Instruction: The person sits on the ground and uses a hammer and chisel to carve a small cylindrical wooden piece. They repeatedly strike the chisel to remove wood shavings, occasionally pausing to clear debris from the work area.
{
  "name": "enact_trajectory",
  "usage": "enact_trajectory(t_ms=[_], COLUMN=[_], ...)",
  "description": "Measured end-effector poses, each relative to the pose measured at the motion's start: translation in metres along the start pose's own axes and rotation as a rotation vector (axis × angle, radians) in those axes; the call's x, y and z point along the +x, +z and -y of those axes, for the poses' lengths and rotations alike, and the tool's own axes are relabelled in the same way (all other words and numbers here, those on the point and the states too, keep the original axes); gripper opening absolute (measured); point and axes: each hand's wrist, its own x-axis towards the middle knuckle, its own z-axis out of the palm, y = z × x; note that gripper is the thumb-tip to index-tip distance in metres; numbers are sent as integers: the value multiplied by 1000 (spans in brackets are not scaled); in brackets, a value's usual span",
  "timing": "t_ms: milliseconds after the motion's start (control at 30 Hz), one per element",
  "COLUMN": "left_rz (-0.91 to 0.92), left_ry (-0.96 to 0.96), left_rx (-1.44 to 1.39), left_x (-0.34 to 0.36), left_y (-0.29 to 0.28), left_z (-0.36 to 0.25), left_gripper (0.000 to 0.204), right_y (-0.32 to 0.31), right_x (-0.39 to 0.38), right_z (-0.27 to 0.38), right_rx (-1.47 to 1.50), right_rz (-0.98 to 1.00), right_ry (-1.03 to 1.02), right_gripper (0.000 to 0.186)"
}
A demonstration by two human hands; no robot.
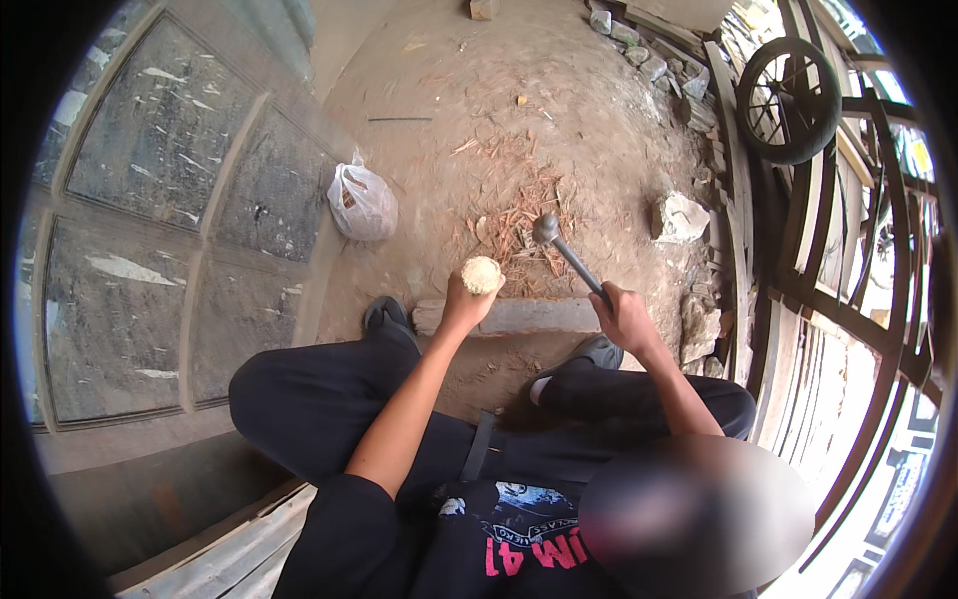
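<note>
Two bare hands worked over a dirt floor (439, 90) of packed reddish earth, dusty and scuffed. At the far left stood a panelled door (160, 230) with grimy, streaked panes set in pale frames. Just beside its lower edge, on the earth, sat a knotted white plastic bag (361, 203), crinkled and bulging, with something brownish showing faintly through; its contents could not be made out. The left hand (465, 304) was closed around a pale wooden stake (482, 275), held upright, its round top frayed and fibrous. Under it lay a flat grey stone slab (519, 315), rough-edged, between the person's dark shoes. Beyond the slab a scatter of reddish wood shavings (514, 215) spread thin and splintery across the floor. The right hand (624, 317) was clenched on the dark handle of a hammer (564, 250), whose dull metal head hung raised just to the right of the stake top, not touching it. Further right lay a pale angular rock (679, 217), and at the upper right edge a black spoked wheel (788, 100) leaned against weathered timber framing.
</note>
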Motion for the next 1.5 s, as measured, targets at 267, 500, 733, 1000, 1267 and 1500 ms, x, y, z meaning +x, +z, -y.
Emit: enact_trajectory(t_ms=[267, 500, 733, 1000, 1267, 1500], left_rz=[-11, -20, 67, 38, -96, -170], left_ry=[-65, -17, -110, -158, -319, -274], left_rx=[-167, -231, -150, -100, -350, -507], left_x=[-5, -4, -4, -1, 12, 33], left_y=[4, 4, 1, -3, -12, -33], left_z=[-1, 4, 2, 6, -1, -16], left_gripper=[17, 16, 19, 22, 10, 7], right_y=[-29, -21, -37, 4, 58, 43], right_x=[-40, -40, -37, -8, 9, 9], right_z=[96, 97, 108, 32, -70, -101], right_rx=[240, 14, 208, 85, 262, 350], right_rz=[-187, 83, -81, -13, 470, 521], right_ry=[-139, -158, -120, 35, 570, 601], right_gripper=[18, 21, 17, 23, 32, 42])
